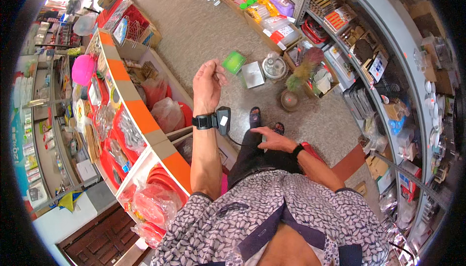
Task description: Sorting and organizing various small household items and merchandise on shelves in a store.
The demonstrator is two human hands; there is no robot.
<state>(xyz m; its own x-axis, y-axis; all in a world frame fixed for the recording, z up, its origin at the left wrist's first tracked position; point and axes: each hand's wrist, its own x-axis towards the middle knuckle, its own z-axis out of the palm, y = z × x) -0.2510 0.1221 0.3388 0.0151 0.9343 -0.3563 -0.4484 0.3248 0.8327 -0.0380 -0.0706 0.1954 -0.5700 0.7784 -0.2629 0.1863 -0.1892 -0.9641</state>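
Observation:
My left hand (209, 82) is raised over the floor beside the display counter, fingers loosely curled and slightly blurred. I see nothing in it. A black device on a strap (222, 121) sits at that wrist, with a cable running towards my legs. Just past its fingertips, lower down, lie a green box (233, 62) and a white box (253, 74). In front of my dark trousers hovers my right hand (275, 140), thumb and fingers spread. A black band (298, 150) circles its wrist.
An orange-and-beige-edged counter (140, 114) runs along my left, holding red trays and bagged goods. Near my feet stand a round glass container (273, 66), a brown round pot (290, 100) and a colourful duster (304, 67). Cartons (271, 36) and loaded metal shelves (364, 69) line the right.

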